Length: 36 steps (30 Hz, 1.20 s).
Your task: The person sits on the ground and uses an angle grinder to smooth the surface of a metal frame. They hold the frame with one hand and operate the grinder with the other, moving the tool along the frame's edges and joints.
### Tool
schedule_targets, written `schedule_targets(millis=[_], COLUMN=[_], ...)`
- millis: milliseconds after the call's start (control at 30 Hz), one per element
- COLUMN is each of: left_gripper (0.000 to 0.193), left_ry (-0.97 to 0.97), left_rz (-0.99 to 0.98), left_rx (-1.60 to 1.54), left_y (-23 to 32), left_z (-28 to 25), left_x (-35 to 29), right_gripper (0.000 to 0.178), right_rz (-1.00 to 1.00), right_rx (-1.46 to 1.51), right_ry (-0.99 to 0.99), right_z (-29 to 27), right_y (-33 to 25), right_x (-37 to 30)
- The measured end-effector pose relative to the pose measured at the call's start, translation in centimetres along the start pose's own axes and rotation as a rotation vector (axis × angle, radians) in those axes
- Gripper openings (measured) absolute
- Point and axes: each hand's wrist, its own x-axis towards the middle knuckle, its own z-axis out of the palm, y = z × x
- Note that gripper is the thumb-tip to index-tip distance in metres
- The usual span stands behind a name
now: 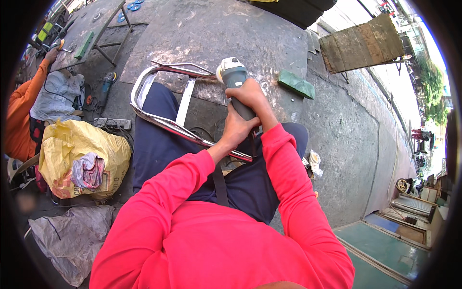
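Observation:
Both my hands are wrapped round a grey angle grinder [235, 76] that points away from me. Its body is gripped lower down by my left hand [236, 127], while my right hand [250, 96] holds it nearer the head. A pale disc shows at the left side of the grinder's head, touching or very close to the end of a shiny bent-tube metal frame [139, 91]; I cannot tell which. The frame lies across my lap and legs, with a flat crossbar [186, 102] joining its tubes.
At left are a yellow sack [82, 149] with a cloth on it, a power strip [112, 123] and another grinder [107, 86]. A person in an orange sleeve [24, 103] works there. A green block [296, 84] lies ahead right, near a wooden board [361, 44].

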Motion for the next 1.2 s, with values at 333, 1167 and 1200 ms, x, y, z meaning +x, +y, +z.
schedule_targets(millis=[333, 1167, 1200], left_gripper=[0.103, 0.085, 0.083], left_ry=[0.001, -0.123, -0.122], left_rz=[0.066, -0.17, -0.158], left_rx=[-0.046, -0.258, -0.272], left_y=[-1.0, 1.5, 1.6], left_z=[-0.3, -0.6, -0.7], left_x=[0.3, 1.5, 1.5], right_gripper=[0.057, 0.056, 0.056], right_rz=[0.005, -0.02, -0.023], right_rx=[-0.049, -0.025, -0.028], right_ry=[0.004, -0.019, -0.023], right_z=[-0.2, -0.6, -0.6], right_y=[-1.2, -1.5, -1.6], right_x=[-0.7, 0.9, 1.0])
